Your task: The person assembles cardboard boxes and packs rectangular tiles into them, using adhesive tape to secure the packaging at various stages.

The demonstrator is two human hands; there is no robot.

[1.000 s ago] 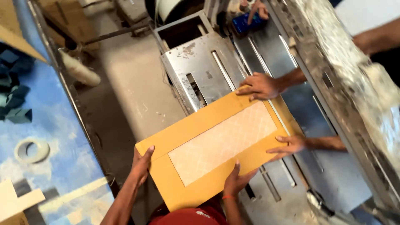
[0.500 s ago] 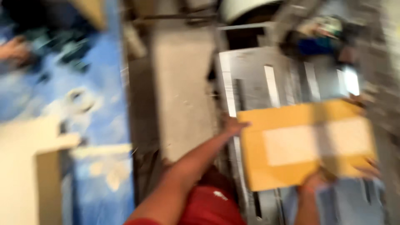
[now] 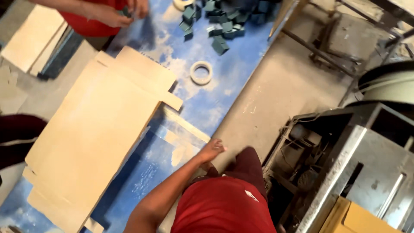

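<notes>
At the far left, a pile of flat boards [image 3: 32, 45] lies by the edge of the blue table [image 3: 207, 105]. Next to it a big flat cardboard sheet [image 3: 92, 133] lies on the table, and it covers most of the left half. Above it, at the top, another person in a red top has both hands [image 3: 116, 15] near the table edge (those hands are not the wearer's own).

A little more to the right, a roll of tape [image 3: 201, 72] lies flat on the blue table. Past it, at the top, there is a heap of small dark blue-green blocks [image 3: 224, 21].

The left hand [image 3: 212, 150] reaches out over the near edge of the table. Its fingers are loosely curled and it holds nothing. It is just beside the cardboard sheet, not touching it. The arm comes up from the wearer's red shirt [image 3: 224, 207] at the bottom.

The right hand is not in the picture.

On the right stands a grey metal machine [image 3: 366, 164]. In the bottom right corner, a yellow-brown board [image 3: 364, 220] lies on it, well apart from the left hand.
</notes>
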